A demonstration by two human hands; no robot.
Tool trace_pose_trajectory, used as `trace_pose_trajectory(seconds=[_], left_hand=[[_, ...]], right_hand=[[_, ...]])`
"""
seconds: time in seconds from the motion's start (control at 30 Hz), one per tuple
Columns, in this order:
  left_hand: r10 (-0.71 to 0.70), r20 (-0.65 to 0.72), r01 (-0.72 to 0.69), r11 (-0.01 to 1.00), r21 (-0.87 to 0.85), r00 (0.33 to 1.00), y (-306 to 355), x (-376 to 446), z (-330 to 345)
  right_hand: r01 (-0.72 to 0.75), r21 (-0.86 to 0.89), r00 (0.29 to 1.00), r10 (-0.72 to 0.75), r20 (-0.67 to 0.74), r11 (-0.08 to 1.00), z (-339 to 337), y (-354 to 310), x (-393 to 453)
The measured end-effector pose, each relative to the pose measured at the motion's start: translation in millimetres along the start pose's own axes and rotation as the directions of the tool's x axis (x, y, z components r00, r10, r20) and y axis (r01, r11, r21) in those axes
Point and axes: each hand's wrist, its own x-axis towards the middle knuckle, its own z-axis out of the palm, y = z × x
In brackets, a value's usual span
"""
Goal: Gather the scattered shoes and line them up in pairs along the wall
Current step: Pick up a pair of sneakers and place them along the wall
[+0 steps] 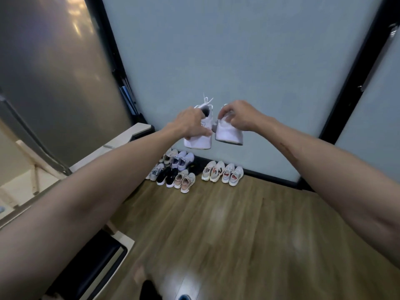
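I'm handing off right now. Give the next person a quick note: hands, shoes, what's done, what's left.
Left hand grips one white shoe; right hand grips its mate. Both are held in the air, in front of the wall.
Done: two pairs stand along the wall; more shoes are bunched in two rows at the left corner.
Left: set the white pair down along the wall, probably right of the two pairs, then straighten the bunch into the line.

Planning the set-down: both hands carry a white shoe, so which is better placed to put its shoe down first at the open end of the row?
Probably the right hand: its white shoe hangs nearest the bare floor right of the grey pair.
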Motion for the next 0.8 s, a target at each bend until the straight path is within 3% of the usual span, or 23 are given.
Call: trace_pose_trajectory(seconds=[0.2, 0.37, 0.5, 0.8], left_hand=[[0.084, 0.065, -0.079, 0.995, -0.065, 0.994, -31, 99, 27], [0.122, 0.185, -0.095, 0.984, -0.148, 0.975, -101, 197, 76], [0.191, 0.317, -0.138, 0.974, -0.18, 0.929, -156, 267, 106], [0.184, 0.561, -0.124, 0.982, -0.143, 0.807, -254, 378, 173]], right_hand=[[-0.023, -0.001, 0.999, 0.023, -0.025, 1.0, 30, 54, 57], [-0.147, 0.006, 0.989, 0.147, 0.011, 0.989, 80, 98, 135], [-0.255, -0.02, 0.962, 0.256, 0.094, 0.967, 125, 114, 214], [-0.301, 0.002, 0.923, 0.291, 0.251, 0.953, 229, 147, 329]])
